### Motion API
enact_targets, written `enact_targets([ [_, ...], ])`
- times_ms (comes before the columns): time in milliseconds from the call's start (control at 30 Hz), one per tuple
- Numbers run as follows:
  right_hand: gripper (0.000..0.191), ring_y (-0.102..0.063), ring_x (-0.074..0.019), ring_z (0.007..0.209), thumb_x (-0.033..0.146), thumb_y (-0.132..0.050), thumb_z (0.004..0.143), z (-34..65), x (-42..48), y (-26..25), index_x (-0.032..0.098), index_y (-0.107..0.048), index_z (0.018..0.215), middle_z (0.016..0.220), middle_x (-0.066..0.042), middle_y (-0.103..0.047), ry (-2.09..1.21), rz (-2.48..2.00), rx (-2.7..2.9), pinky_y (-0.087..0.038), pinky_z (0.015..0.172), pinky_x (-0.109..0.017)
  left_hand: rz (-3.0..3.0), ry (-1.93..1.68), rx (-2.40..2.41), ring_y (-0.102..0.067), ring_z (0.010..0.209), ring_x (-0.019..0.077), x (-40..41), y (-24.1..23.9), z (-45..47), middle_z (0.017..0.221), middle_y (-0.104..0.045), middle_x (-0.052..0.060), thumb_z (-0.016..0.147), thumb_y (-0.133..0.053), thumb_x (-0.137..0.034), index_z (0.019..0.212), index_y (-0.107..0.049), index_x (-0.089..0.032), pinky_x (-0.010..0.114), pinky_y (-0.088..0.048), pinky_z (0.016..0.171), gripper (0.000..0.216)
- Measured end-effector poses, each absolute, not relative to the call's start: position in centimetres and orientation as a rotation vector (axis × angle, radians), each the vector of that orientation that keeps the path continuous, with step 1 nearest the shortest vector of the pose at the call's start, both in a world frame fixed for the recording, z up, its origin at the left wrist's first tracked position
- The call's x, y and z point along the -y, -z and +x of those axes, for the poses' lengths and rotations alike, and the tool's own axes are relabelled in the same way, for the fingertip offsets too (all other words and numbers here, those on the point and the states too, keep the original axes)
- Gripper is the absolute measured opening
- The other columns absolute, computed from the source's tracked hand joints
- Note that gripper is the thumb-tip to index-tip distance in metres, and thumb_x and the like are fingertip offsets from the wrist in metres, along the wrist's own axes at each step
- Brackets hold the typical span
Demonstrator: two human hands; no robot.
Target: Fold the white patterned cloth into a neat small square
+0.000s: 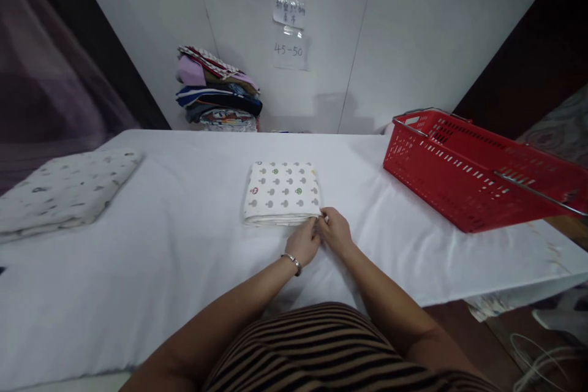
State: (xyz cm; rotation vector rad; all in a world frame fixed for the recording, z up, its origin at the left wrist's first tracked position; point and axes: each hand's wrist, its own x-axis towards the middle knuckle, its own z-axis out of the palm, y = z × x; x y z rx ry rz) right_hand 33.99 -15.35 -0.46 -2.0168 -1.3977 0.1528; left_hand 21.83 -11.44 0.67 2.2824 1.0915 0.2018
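Note:
A folded white cloth (282,192) with a small grey, green and red print lies squarely on the white table (174,239). Both hands meet at its near right corner. My left hand (304,244), with a silver bracelet on the wrist, has its fingers curled and pinched against the cloth's front edge. My right hand (336,231) is also closed, its fingertips pinching the same corner. The two hands touch each other.
A red plastic basket (478,177) with a metal handle stands at the right. Another folded printed cloth (64,190) lies at the left edge. A pile of folded colourful fabrics (218,90) sits against the back wall under paper notes (289,30).

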Motion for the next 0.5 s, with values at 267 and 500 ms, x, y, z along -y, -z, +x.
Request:
enact_targets([
  [267, 0.024, -0.053, -0.0136, 0.072, 0.024, -0.041, 0.081, 34.17, 15.63, 0.53, 0.02, -0.059, 0.097, 0.091, -0.002, -0.061, -0.21, -1.952, 1.382, -0.04, 0.07, -0.025, 2.153, -0.168, -1.0, -0.061, 0.077, 0.0176, 11.16, -0.3, 22.48, 0.085, -0.065, 0.003, 0.078, -0.048, -0.023, 0.125, -0.039, -0.021, 0.025, -0.04, 0.064, 0.048],
  [500, 0.028, -0.053, -0.0139, 0.074, 0.028, -0.044, 0.08, 34.16, 15.96, 0.12, 0.02, -0.058, 0.103, 0.094, -0.003, -0.06, -0.246, -1.917, 1.435, -0.041, 0.069, -0.025, 2.16, -0.25, -0.997, -0.059, 0.074, 0.0179, 11.19, -0.14, 22.45, 0.083, -0.062, 0.003, 0.075, -0.052, -0.021, 0.119, -0.044, -0.022, 0.025, -0.038, 0.062, 0.045],
])
